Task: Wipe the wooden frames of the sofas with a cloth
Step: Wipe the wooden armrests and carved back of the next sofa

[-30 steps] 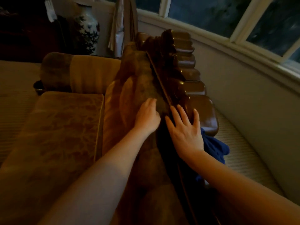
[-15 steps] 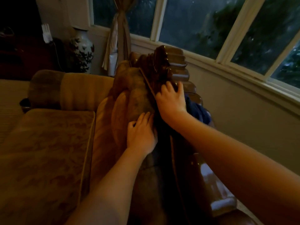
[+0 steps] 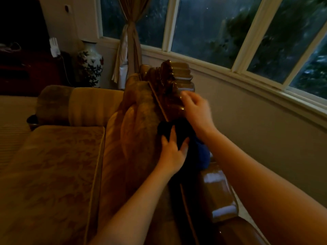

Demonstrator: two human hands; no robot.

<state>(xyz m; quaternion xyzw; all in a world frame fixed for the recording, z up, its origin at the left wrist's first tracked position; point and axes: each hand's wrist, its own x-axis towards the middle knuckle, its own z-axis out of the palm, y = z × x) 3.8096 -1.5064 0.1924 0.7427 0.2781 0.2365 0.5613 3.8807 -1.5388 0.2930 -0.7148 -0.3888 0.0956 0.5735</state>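
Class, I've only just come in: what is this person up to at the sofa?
A person is wiping the carved wooden frame along the top of the sofa's back. A dark blue cloth lies draped over the frame. The left hand presses on the cloth with spread fingers, while the right hand reaches further along towards the carved crest, blurred. Whether the right hand holds any cloth cannot be made out.

Open gap runs between the sofa's wooden frame (image 3: 219,197) and the wall (image 3: 256,131); passage there is unobstructed along the visible length. Frame top rises in a carved crest (image 3: 168,76) at the far end, blocking a straight slide. Back cushion (image 3: 139,121) presses against the frame's inner edge, no gap visible. Curtain (image 3: 127,50) and vase (image 3: 90,64) stand beyond the sofa's far end.
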